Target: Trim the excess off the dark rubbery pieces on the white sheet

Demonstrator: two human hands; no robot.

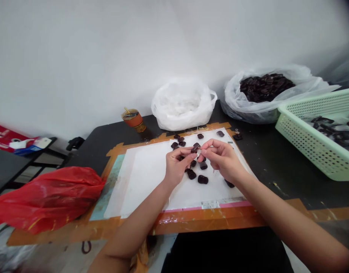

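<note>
Pinched close above the paper [146,167]

A dark piece [194,149] sits at the fingertips of the left hand [176,167], above the right half of the paper, while the right hand [222,157] pinches a small pale bit [199,152] just beside it. The piece lies between the two hands, in the left's grip and close by the right's fingertips; its long axis, partly covered by fingers, cannot be told for certain. Loose pieces [202,179] are scattered on the paper, under and around the hands. The paper covers part of a black worktop [268,151], with brown tape [191,223] along the paper's near edge. Beyond its far edge stands a white bag [185,122], with a cup [133,120] past its far left corner and a clear bag [233,100] of dark pieces past its far right. A green basket [313,151] stands right of the paper, a red bag [49,197] lies left, and a pale wall [106,49] rises behind.
</note>
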